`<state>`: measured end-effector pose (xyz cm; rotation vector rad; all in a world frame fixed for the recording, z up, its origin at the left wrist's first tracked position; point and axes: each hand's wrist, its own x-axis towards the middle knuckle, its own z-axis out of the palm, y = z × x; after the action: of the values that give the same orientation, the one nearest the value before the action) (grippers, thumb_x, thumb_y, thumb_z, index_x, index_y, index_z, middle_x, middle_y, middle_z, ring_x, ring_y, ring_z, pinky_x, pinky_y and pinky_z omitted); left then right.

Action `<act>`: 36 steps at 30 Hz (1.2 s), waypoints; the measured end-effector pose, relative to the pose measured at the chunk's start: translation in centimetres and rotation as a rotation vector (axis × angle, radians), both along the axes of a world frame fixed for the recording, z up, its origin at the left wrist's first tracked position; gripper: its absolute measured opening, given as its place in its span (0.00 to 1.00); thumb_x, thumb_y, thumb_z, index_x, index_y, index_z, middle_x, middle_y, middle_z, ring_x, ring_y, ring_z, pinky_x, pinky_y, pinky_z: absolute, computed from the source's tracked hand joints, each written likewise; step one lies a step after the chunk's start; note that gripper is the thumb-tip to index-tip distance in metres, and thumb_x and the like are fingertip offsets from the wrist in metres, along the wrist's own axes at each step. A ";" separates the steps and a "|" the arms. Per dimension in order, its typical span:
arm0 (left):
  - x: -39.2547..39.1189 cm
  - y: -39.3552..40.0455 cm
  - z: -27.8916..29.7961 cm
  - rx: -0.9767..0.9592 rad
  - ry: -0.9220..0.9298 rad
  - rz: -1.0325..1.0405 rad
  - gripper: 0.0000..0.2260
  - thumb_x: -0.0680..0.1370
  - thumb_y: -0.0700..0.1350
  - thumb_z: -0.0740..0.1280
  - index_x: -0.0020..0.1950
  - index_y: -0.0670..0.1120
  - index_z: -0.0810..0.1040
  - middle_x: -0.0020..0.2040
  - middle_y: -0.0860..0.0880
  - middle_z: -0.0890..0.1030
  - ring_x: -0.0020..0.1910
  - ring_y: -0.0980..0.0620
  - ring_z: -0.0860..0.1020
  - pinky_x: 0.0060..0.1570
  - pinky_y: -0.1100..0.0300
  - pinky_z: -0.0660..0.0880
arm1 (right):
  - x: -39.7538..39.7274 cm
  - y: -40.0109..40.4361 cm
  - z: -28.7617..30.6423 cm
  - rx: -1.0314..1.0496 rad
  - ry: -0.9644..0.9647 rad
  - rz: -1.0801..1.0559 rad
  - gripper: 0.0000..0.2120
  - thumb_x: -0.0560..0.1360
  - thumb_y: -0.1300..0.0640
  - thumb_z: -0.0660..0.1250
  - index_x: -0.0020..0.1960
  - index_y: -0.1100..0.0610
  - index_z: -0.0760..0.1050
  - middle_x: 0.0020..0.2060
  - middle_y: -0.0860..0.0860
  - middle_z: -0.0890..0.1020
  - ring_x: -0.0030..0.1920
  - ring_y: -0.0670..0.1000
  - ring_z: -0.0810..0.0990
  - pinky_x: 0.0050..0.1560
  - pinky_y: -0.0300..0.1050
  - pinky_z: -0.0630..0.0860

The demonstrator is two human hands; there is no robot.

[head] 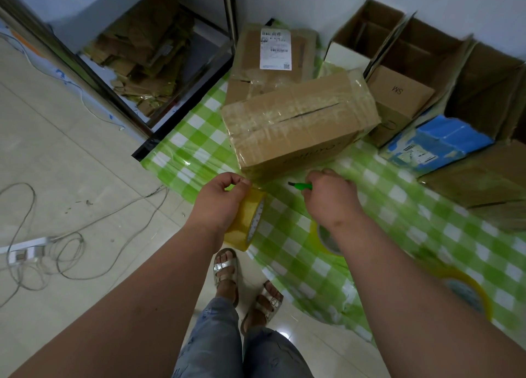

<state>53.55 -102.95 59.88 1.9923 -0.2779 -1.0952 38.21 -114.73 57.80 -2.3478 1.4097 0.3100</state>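
Two hands work at the near edge of the box (299, 124). On the left hand (220, 195), the fingers (237, 182) curl round the tape roll (250, 221), thumb and forefinger pinching at its top, just below the box's near face. The right hand (330, 198) has its fingers closed on a green cutter (300, 185), tip pointing toward the left fingers, a small gap between. The box lies just beyond both sets of fingers on the table (398, 221).

Step judged: cutting the tape free. Cannot tell whether a strip runs from roll to box. To do it well: hold the strip taut, draw the blade across near the box, away from the thumb, then press the end flat.
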 end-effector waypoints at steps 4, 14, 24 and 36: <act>0.3 0.0 -0.2 0.007 -0.002 0.008 0.07 0.77 0.52 0.70 0.39 0.54 0.79 0.40 0.52 0.81 0.39 0.48 0.78 0.39 0.54 0.76 | -0.6 0.3 -0.7 -0.007 0.031 0.023 0.20 0.78 0.59 0.60 0.70 0.52 0.72 0.64 0.54 0.75 0.64 0.57 0.72 0.64 0.51 0.64; 0.4 -0.2 -0.1 -0.004 -0.006 -0.014 0.07 0.78 0.49 0.69 0.40 0.52 0.80 0.39 0.50 0.82 0.39 0.46 0.79 0.42 0.50 0.79 | 3.4 1.0 4.3 -0.419 -0.466 0.301 0.28 0.73 0.42 0.65 0.71 0.49 0.70 0.74 0.52 0.67 0.73 0.59 0.63 0.70 0.60 0.58; 2.5 0.1 0.9 0.088 0.070 0.044 0.08 0.76 0.51 0.70 0.37 0.54 0.81 0.43 0.48 0.81 0.43 0.44 0.79 0.45 0.50 0.78 | 4.2 -0.2 2.3 -0.436 -0.440 0.288 0.28 0.74 0.35 0.62 0.71 0.46 0.71 0.73 0.49 0.70 0.74 0.57 0.64 0.73 0.60 0.54; 4.1 -1.3 1.1 0.094 -0.307 -0.349 0.12 0.76 0.61 0.67 0.41 0.54 0.76 0.28 0.53 0.74 0.22 0.60 0.70 0.28 0.62 0.66 | 4.5 -0.5 2.0 -0.388 -0.460 0.286 0.27 0.74 0.47 0.64 0.73 0.45 0.69 0.75 0.47 0.67 0.75 0.56 0.61 0.73 0.57 0.51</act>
<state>57.64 -104.26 60.98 2.2508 -0.7725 -1.0219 42.71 -115.26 59.81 -2.6945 0.9791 -0.4469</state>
